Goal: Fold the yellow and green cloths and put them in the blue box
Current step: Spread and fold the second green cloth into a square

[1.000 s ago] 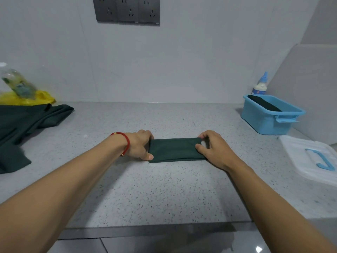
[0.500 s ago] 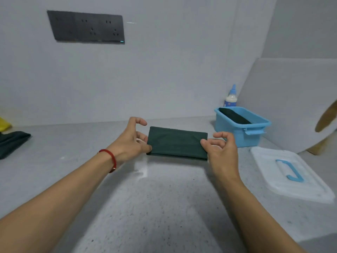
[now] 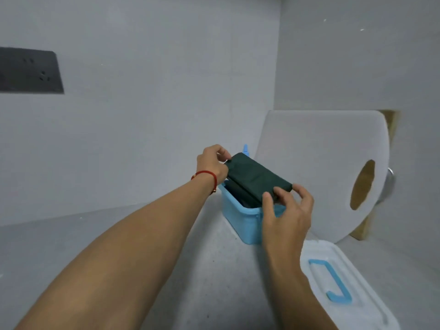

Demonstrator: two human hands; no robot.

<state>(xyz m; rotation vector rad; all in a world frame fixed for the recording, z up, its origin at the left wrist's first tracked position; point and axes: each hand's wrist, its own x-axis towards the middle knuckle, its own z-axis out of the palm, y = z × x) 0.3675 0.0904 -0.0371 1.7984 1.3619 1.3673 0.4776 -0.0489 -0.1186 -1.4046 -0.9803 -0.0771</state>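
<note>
- Left hand (image 3: 212, 166) pinches the far end of the folded green cloth (image 3: 258, 178); right hand (image 3: 284, 211) holds its near end.
- The cloth hangs tilted over the open blue box (image 3: 240, 216) on the desk (image 3: 202, 270).
- A white lid (image 3: 371, 294) lies near right.

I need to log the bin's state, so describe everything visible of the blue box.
The blue box is a light blue, plastic-looking rectangular tub with a rolled rim, standing upright and lidless on the counter. Dark cloth already lies inside. The right hand hides its near corner, and the folded green cloth is held tilted over its opening; contact is unclear.
</note>
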